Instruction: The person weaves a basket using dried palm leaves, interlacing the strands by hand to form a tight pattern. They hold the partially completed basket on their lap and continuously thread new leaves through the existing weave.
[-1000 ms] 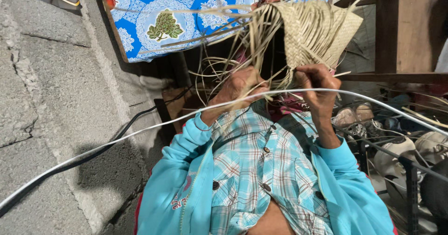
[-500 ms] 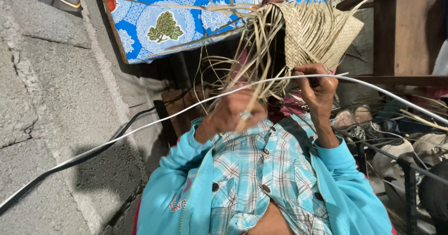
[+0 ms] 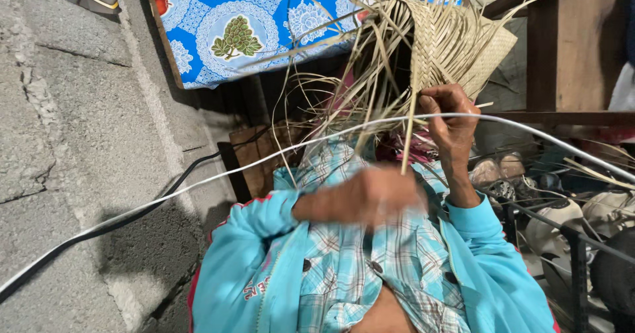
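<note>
A half-woven piece of pale straw (image 3: 456, 39) hangs in front of me, with several loose strands (image 3: 344, 101) trailing down and to the left. My right hand (image 3: 452, 124) pinches strands at the lower edge of the weave. Lower down, in front of my plaid shirt (image 3: 350, 273), my left hand (image 3: 362, 197) is blurred with its fingers curled. I cannot make out whether it holds a strand. A single straw strand (image 3: 406, 149) hangs down just above it. I wear a turquoise jacket (image 3: 251, 267).
A white cable (image 3: 198, 184) runs across the view in front of my hands, and a black cable (image 3: 169, 191) lies along the concrete block wall (image 3: 73, 141) on the left. A blue patterned cloth (image 3: 258, 22) hangs above. A wooden post (image 3: 582, 48) and a metal rack with shoes (image 3: 562, 220) stand at the right.
My left hand has dropped from the loose strands down to my chest and is now blurred. My right hand stays at the edge of the weave.
</note>
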